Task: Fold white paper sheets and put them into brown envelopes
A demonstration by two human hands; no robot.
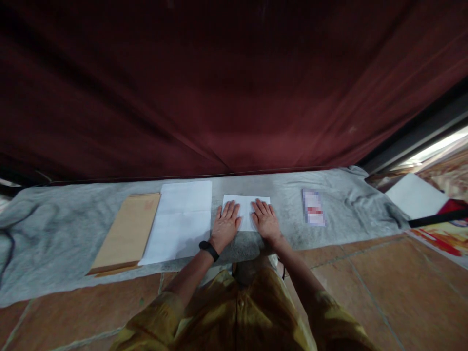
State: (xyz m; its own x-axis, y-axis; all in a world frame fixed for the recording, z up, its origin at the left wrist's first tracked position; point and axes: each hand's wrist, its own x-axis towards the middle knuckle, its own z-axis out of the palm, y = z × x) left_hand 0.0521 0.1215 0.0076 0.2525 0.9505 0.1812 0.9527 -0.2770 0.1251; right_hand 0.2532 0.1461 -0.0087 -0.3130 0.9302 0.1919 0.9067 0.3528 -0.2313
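Observation:
A small white sheet of paper [245, 214] lies flat on the grey cloth in front of me; whether it is folded I cannot tell. My left hand [225, 225] rests palm down on its left side, fingers stretched out. On the right side of the same paper lies my right hand [266, 222], also flat with fingers spread. Neither hand grips anything. Just left of my left hand is a larger white sheet [181, 219] with a crease across it, and beyond that a brown envelope [127, 231].
The grey cloth [285, 239] runs along the tiled floor [387, 278] below a dark red fabric [234, 107]. A pixelated pale slip with a red band [313, 208] lies to the right. Farther right are a white sheet [417, 195] and a colourful printed sheet [444, 239].

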